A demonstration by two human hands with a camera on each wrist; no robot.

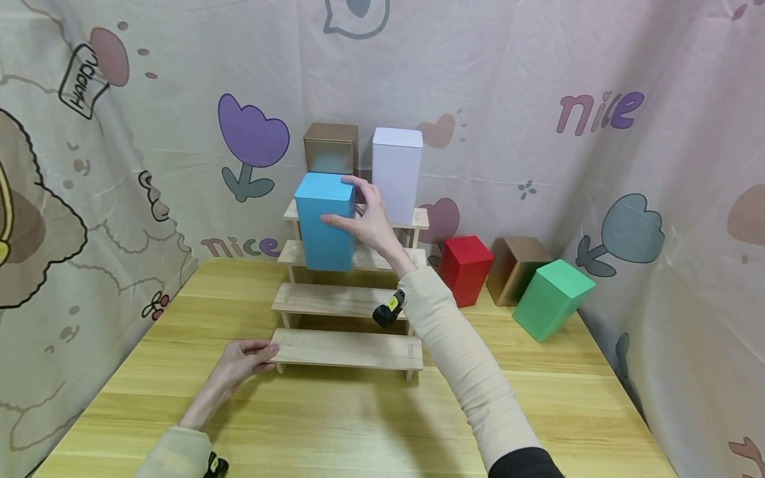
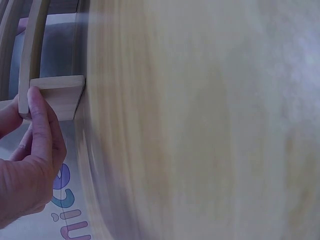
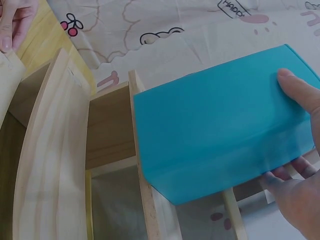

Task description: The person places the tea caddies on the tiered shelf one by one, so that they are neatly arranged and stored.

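A stepped wooden display rack (image 1: 346, 348) stands on the table. My right hand (image 1: 378, 226) grips a blue box (image 1: 325, 232) by its upper part, thumb on the near side. The box stands upright at the left of the second step from the top; in the right wrist view the lower end of the blue box (image 3: 215, 125) meets that step's edge, and whether it rests there I cannot tell. At the lowest step's left end, my left hand (image 1: 242, 364) pinches the board, as the left wrist view also shows with the hand's fingers (image 2: 42, 125).
On the top step are a brown box (image 1: 331, 143) at left and a white box (image 1: 397, 176) at right. Right of the rack, a red box (image 1: 465, 269), another brown box (image 1: 508, 269) and a green box (image 1: 552, 299) stand on the table (image 1: 335, 425). A printed curtain (image 1: 490, 79) hangs behind.
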